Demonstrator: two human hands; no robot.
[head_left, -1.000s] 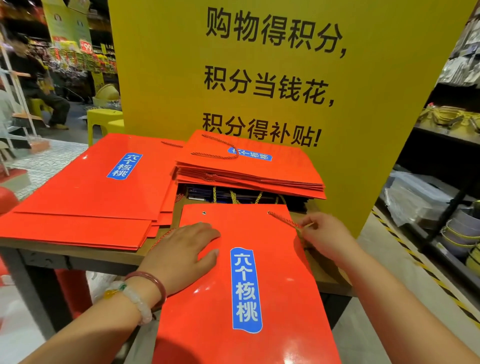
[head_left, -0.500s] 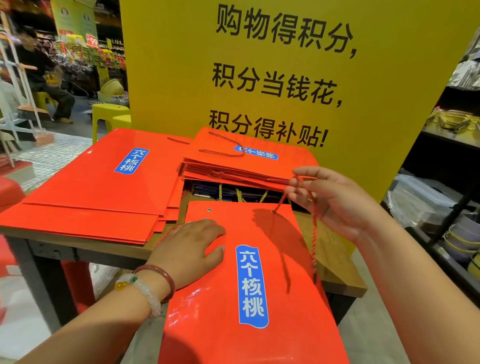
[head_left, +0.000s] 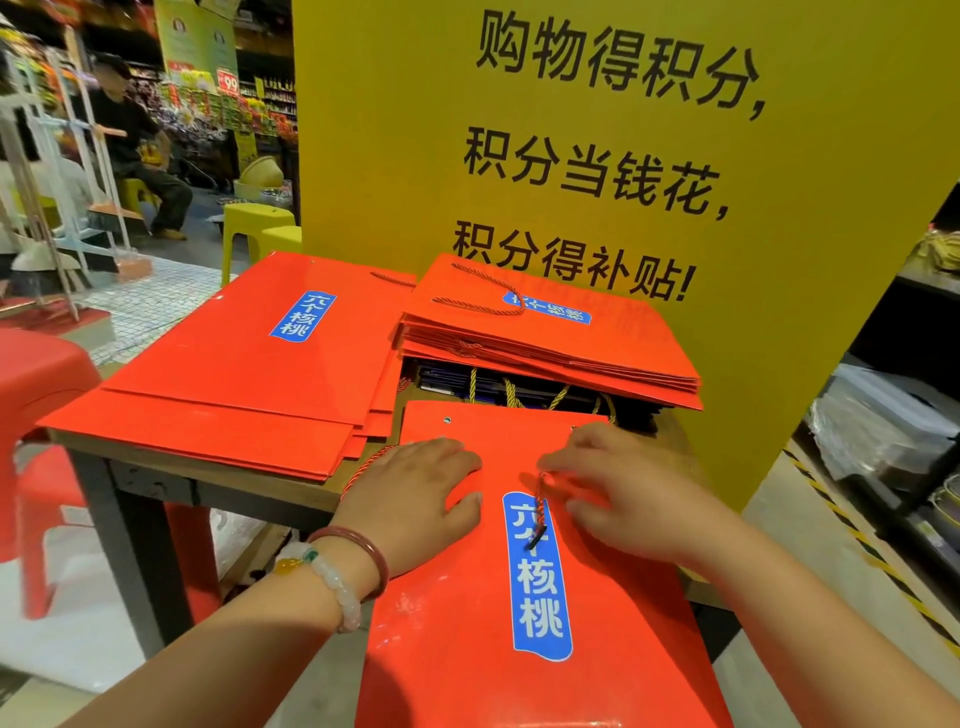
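At the front edge of the table (head_left: 260, 480), a flat red paper bag (head_left: 452, 649), light, stiff, glossy and probably slippery, is pressed down by the open left hand (head_left: 415, 499) while its limp cord (head_left: 539, 512), best gripped near the tip, is pinched by the blurred right hand (head_left: 623, 499).

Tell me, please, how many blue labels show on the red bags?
3: one on the front bag, one atop the left stack, one atop the back stack. Labels on bags lower in the stacks may be hidden.
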